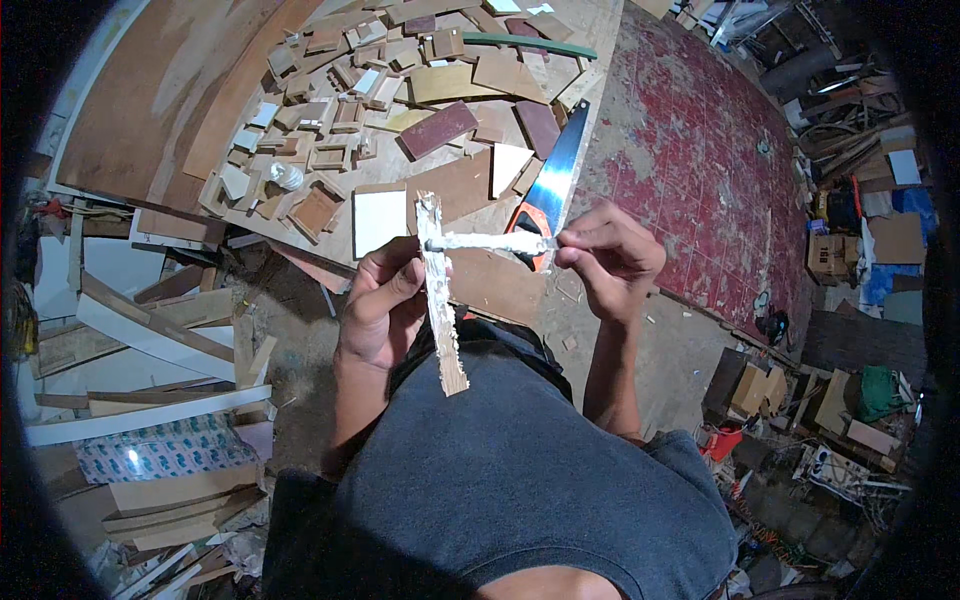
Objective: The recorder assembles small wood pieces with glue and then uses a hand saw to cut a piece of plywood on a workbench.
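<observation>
My left hand grips a narrow, rough wooden strip, held lengthwise and streaked with a white coating; its lower end shows bare wood. A shorter white-coated piece lies crosswise to it, touching its upper part. My right hand pinches the outer end of this shorter piece between thumb and fingers. Just beyond both pieces, a handsaw with an orange and black handle rests on the board.
A wooden worktop holds several small frames, offcuts and a green strip. A worn red panel is at the right. Piles of boards lie at the left, and mixed scrap at the right.
</observation>
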Demonstrator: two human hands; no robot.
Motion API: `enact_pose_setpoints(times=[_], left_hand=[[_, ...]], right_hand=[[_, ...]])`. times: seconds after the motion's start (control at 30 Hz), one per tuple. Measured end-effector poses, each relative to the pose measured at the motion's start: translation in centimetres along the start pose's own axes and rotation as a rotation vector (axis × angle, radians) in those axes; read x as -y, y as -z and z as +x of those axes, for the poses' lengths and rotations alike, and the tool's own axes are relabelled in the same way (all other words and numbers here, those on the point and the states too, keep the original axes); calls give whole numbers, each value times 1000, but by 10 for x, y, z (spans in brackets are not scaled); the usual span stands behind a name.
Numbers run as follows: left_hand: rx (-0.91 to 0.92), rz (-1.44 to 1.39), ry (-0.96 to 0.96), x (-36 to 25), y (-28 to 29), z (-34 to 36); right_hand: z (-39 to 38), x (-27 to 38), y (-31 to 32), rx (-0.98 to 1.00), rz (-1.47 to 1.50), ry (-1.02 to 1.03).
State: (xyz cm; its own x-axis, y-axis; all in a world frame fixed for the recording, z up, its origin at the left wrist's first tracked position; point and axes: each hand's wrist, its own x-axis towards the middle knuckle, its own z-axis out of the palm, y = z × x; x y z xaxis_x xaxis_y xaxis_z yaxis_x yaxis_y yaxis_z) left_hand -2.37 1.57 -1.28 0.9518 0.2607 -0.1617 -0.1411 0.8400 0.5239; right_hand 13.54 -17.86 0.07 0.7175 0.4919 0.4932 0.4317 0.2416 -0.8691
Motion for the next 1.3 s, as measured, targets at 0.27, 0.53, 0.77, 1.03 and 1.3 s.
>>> enact_pose_setpoints(times=[0.27, 0.53, 0.77, 1.03, 1.3], left_hand=[[-18, -26, 2, -2, -4, -4], [4, -70, 40, -2, 8, 0], [-62, -44, 26, -9, 2, 5], [-148, 17, -47, -9, -4, 17], [-164, 40, -87, -12, 1, 25]], right_hand=[[1, -3, 4, 118, 59, 64], [4, -6, -1, 54, 81, 14], [9, -10, -2, 122, 48, 74], [15, -14, -3, 91, 80, 21], [17, -16, 0, 214, 24, 42]])
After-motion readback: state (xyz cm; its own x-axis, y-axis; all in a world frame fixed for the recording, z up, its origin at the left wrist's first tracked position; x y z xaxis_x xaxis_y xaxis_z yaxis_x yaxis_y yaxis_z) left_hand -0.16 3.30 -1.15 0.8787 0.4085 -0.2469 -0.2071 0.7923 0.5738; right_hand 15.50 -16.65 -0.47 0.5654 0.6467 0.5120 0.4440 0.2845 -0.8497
